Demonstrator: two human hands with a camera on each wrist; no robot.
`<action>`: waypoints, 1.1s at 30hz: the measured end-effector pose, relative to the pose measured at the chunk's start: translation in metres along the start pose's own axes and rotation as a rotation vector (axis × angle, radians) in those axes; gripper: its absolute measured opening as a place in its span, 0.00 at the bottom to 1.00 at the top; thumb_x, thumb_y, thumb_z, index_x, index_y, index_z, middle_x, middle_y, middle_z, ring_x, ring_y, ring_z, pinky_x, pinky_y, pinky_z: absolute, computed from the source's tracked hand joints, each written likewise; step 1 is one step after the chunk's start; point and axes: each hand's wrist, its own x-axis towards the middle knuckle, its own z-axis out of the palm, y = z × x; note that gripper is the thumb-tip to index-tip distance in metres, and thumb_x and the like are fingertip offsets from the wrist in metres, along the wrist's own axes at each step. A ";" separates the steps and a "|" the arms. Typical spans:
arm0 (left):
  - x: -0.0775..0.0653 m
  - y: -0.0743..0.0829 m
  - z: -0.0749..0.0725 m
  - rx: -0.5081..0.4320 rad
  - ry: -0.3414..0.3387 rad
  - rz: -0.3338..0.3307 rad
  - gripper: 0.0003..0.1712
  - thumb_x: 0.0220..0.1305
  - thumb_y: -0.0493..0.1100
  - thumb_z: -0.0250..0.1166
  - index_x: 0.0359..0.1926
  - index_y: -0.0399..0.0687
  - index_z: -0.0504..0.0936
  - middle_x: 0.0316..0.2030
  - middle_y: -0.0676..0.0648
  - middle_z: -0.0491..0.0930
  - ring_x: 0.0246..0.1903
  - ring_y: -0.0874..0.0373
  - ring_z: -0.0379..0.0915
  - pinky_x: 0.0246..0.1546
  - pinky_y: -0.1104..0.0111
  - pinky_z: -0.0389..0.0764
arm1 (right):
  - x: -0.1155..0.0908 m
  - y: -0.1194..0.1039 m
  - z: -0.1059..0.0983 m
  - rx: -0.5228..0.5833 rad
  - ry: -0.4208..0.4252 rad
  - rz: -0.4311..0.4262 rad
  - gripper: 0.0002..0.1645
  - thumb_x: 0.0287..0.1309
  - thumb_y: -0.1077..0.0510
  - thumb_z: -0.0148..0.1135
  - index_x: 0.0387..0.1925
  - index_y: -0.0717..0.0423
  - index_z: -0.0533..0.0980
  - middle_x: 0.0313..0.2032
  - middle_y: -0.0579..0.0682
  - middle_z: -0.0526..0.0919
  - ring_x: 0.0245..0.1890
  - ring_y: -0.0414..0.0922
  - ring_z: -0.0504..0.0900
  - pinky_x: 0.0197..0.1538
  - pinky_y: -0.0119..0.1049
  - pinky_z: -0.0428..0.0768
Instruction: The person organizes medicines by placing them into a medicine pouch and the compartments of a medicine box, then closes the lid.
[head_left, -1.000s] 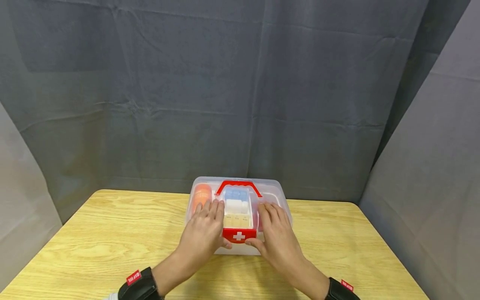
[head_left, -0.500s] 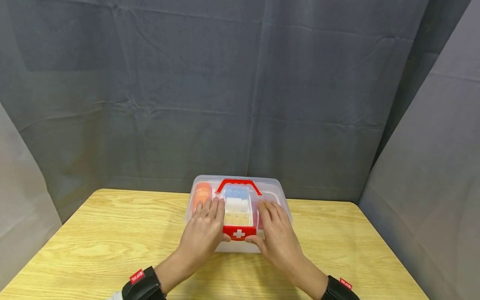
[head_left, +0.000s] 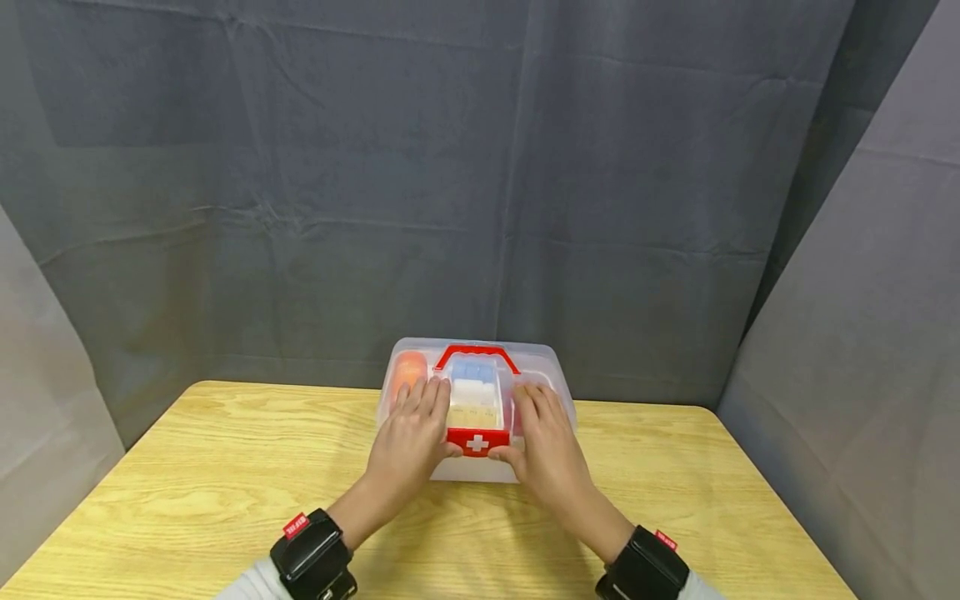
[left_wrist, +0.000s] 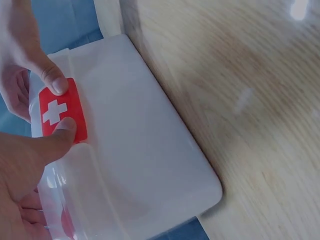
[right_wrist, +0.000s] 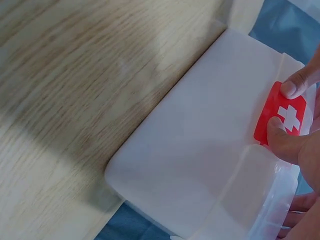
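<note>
A clear plastic first aid box (head_left: 474, 472) with a white base stands near the table's far edge. Its red handle (head_left: 477, 350) lies across the lid, and a red latch (head_left: 498, 439) with a white cross is on the front. My left hand (head_left: 408, 429) rests on the lid's left part with fingers stretched forward. On the right part lies my right hand (head_left: 553, 442), fingers also extended. Both thumbs press the latch (right_wrist: 270, 110), one at each end, as the wrist views show. Through the lid I see an orange item (head_left: 410, 365), blue packs (head_left: 472, 370) and white and yellowish pieces.
The box stands on a light wood-grain table (head_left: 247, 467). A dark grey curtain (head_left: 375, 208) hangs close behind the box, and paler cloth (head_left: 862, 333) hangs at the right side. Black wrist straps (head_left: 312, 553) sit on both forearms.
The box has slid a little away over the table toward the curtain, with both hands moving along on it. The left thumb has shifted up onto the latch.
</note>
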 end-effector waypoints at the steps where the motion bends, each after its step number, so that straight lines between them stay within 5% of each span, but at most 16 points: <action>1: 0.001 -0.001 0.001 -0.008 0.001 -0.005 0.56 0.39 0.58 0.84 0.66 0.34 0.72 0.62 0.36 0.78 0.62 0.41 0.76 0.65 0.48 0.74 | 0.002 0.001 0.001 0.006 0.002 0.003 0.58 0.34 0.50 0.87 0.66 0.65 0.69 0.63 0.62 0.75 0.64 0.58 0.71 0.70 0.53 0.71; 33: 0.008 -0.002 0.014 -0.007 0.070 -0.006 0.55 0.37 0.55 0.85 0.65 0.34 0.73 0.61 0.36 0.79 0.61 0.42 0.77 0.66 0.49 0.73 | 0.006 0.003 0.011 -0.023 0.021 0.027 0.57 0.35 0.53 0.86 0.67 0.65 0.67 0.66 0.63 0.73 0.69 0.61 0.68 0.76 0.54 0.61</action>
